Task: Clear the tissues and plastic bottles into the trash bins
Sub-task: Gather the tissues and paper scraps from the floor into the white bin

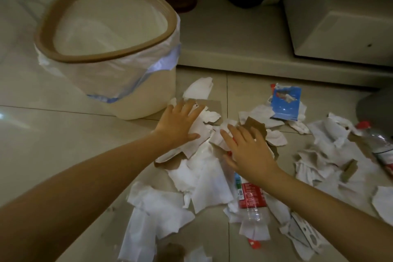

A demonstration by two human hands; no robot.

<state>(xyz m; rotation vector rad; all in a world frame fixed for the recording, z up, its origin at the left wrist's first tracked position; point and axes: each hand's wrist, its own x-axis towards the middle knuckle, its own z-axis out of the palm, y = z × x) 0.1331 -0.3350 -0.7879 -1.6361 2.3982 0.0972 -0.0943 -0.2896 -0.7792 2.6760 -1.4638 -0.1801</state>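
**A:** The floor (63, 144) is glossy pale tile, dimly lit, with a raised ledge (234, 57) behind it. A cream trash bin (148, 95) with a tan rim and a thin white liner stands just beside the mess. Where does the litter sit?

**B:** The tissues (204, 178) lie spread across the tiles in front of the bin, soft, crumpled and torn, mixed with brown cardboard scraps (255, 127). One plastic bottle (251, 198), clear with a red label, lies on its side under the person's right wrist. A second bottle (380, 144), red-capped, lies at the far right, well apart from the bin. A torn blue packet (287, 102) rests on the paper behind.

**A:** And the hands?

**B:** The left hand (178, 122) lies flat on the tissue nearest the bin, fingers straight and spread. The right hand (248, 151) is likewise flat, fingers wide, on the paper and cardboard. Neither grips anything.

**A:** What might go wrong?

**B:** Flat palms on slick tile would likely slide the sheets about without gathering them. A loose bundle of light tissue may shed pieces beside the bin. The smooth, round bottle could roll if nudged. The cardboard lies interleaved with the tissue, so a broad scoop would probably carry it along. The liner looks flimsy and could slip inward under a heavy drop.
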